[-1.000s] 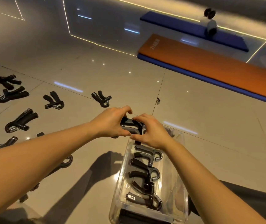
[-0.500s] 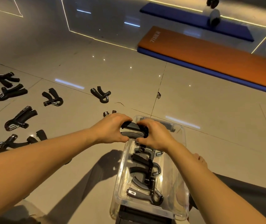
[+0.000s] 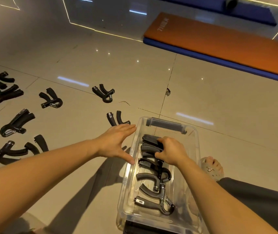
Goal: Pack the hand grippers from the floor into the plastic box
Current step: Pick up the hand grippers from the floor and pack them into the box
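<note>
A clear plastic box (image 3: 194,149) stands on the tiled floor in front of me. Several black hand grippers lie in a row inside it. My right hand (image 3: 172,152) is down in the box's far half, shut on a black hand gripper (image 3: 151,140) whose handles stick out to the left. My left hand (image 3: 116,143) hovers open just outside the box's left wall, fingers spread, holding nothing. The nearest loose gripper (image 3: 117,118) lies on the floor just beyond my left fingertips. Another gripper (image 3: 103,94) lies farther back.
Several more black grippers (image 3: 15,123) are scattered on the floor to the left. An orange mat (image 3: 219,44) on a blue one lies at the far right. My foot (image 3: 210,168) and dark trouser leg are right of the box.
Both hands held the gripper above the box's far end. My left hand has let go and moved left out of the box; my right hand has lowered the gripper inside.
</note>
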The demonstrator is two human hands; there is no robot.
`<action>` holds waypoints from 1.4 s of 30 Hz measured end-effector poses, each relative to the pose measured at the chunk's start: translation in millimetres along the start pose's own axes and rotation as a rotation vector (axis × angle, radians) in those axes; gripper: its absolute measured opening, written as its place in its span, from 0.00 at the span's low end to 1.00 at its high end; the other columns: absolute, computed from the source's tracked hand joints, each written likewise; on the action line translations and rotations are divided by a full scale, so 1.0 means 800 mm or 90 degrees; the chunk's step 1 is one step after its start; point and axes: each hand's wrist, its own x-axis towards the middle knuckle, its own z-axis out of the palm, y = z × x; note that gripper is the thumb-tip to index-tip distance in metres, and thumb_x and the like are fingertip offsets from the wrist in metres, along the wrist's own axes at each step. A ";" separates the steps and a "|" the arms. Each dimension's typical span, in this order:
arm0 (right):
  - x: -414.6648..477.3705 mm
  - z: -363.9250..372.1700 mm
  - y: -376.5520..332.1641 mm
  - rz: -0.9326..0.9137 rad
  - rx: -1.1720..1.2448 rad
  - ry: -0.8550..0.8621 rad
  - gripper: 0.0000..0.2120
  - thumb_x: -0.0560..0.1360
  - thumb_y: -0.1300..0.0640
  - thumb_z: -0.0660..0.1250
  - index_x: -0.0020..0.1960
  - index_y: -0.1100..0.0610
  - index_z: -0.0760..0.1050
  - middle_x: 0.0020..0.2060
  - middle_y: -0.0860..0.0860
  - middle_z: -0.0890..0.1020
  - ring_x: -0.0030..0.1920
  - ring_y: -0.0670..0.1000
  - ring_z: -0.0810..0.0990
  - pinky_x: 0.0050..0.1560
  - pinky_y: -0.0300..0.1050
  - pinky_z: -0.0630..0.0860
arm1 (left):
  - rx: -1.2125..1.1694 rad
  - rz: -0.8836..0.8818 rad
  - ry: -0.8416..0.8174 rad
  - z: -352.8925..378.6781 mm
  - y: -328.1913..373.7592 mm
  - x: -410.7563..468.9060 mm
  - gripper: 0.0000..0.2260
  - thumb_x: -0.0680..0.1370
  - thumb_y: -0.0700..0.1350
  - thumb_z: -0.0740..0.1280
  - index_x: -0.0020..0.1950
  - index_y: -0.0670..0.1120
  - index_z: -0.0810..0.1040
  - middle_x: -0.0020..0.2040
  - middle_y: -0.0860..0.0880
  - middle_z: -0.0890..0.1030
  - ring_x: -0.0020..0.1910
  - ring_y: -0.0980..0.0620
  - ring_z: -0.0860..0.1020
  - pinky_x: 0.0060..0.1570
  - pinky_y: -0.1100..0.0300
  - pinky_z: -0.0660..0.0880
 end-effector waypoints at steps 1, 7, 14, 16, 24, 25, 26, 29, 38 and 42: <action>0.004 0.011 0.001 0.008 -0.013 -0.010 0.15 0.69 0.45 0.72 0.54 0.48 0.79 0.45 0.46 0.82 0.47 0.52 0.81 0.46 0.49 0.79 | 0.008 0.011 0.008 0.000 -0.001 0.000 0.58 0.64 0.77 0.70 0.84 0.53 0.46 0.83 0.55 0.46 0.81 0.54 0.44 0.79 0.54 0.43; 0.024 0.048 0.027 0.068 -0.052 -0.043 0.16 0.71 0.50 0.71 0.58 0.49 0.79 0.44 0.48 0.78 0.53 0.54 0.79 0.45 0.47 0.77 | -0.010 0.025 0.016 0.012 -0.004 -0.010 0.53 0.68 0.75 0.67 0.83 0.57 0.43 0.83 0.61 0.43 0.81 0.59 0.42 0.79 0.54 0.44; 0.032 0.067 0.042 0.051 -0.086 -0.013 0.20 0.71 0.49 0.69 0.63 0.47 0.76 0.54 0.48 0.79 0.56 0.54 0.77 0.50 0.51 0.77 | -0.004 0.054 0.033 0.019 -0.003 -0.013 0.49 0.72 0.73 0.65 0.83 0.58 0.42 0.82 0.60 0.41 0.81 0.58 0.43 0.76 0.58 0.43; 0.032 0.068 0.046 0.047 -0.090 -0.009 0.21 0.73 0.49 0.70 0.66 0.47 0.75 0.56 0.48 0.79 0.57 0.54 0.76 0.52 0.52 0.77 | 0.010 0.058 0.034 0.017 -0.002 -0.010 0.49 0.72 0.73 0.65 0.83 0.57 0.43 0.83 0.59 0.42 0.81 0.57 0.44 0.76 0.58 0.44; 0.021 0.063 0.044 0.063 -0.099 0.025 0.23 0.77 0.50 0.70 0.71 0.49 0.73 0.61 0.50 0.80 0.62 0.55 0.75 0.59 0.52 0.74 | 0.039 0.050 0.032 0.016 0.010 -0.007 0.49 0.72 0.74 0.64 0.83 0.56 0.42 0.82 0.59 0.42 0.81 0.55 0.46 0.75 0.58 0.44; 0.018 0.059 0.043 0.083 -0.065 0.033 0.24 0.77 0.51 0.71 0.71 0.50 0.72 0.63 0.50 0.79 0.64 0.55 0.75 0.61 0.53 0.75 | 0.042 0.048 0.033 0.016 0.011 -0.007 0.49 0.72 0.74 0.64 0.83 0.56 0.42 0.83 0.58 0.42 0.82 0.54 0.46 0.75 0.58 0.44; 0.014 0.052 0.040 0.105 -0.020 0.050 0.24 0.77 0.52 0.71 0.72 0.50 0.72 0.64 0.51 0.79 0.64 0.54 0.76 0.62 0.53 0.76 | 0.043 0.045 0.033 0.015 0.012 -0.007 0.49 0.72 0.74 0.64 0.83 0.56 0.43 0.83 0.58 0.42 0.82 0.54 0.46 0.75 0.58 0.44; 0.009 0.017 0.025 0.140 0.122 0.126 0.21 0.78 0.56 0.70 0.70 0.54 0.74 0.64 0.51 0.81 0.63 0.53 0.79 0.62 0.49 0.77 | 0.056 0.041 0.026 0.009 0.015 -0.009 0.49 0.72 0.74 0.64 0.83 0.56 0.44 0.83 0.57 0.44 0.82 0.52 0.46 0.76 0.56 0.45; 0.034 -0.097 -0.117 0.017 0.328 0.275 0.15 0.75 0.45 0.73 0.54 0.55 0.82 0.44 0.46 0.84 0.44 0.47 0.82 0.49 0.49 0.82 | 0.036 -0.088 0.211 -0.039 -0.018 -0.052 0.30 0.79 0.62 0.66 0.79 0.52 0.65 0.79 0.51 0.62 0.75 0.49 0.66 0.71 0.51 0.68; 0.061 -0.063 -0.180 -0.025 0.279 0.203 0.14 0.76 0.45 0.72 0.57 0.52 0.80 0.48 0.47 0.83 0.48 0.49 0.82 0.52 0.52 0.82 | 0.038 -0.199 0.239 -0.040 -0.073 -0.102 0.23 0.80 0.56 0.67 0.74 0.52 0.71 0.75 0.51 0.67 0.70 0.49 0.71 0.67 0.50 0.73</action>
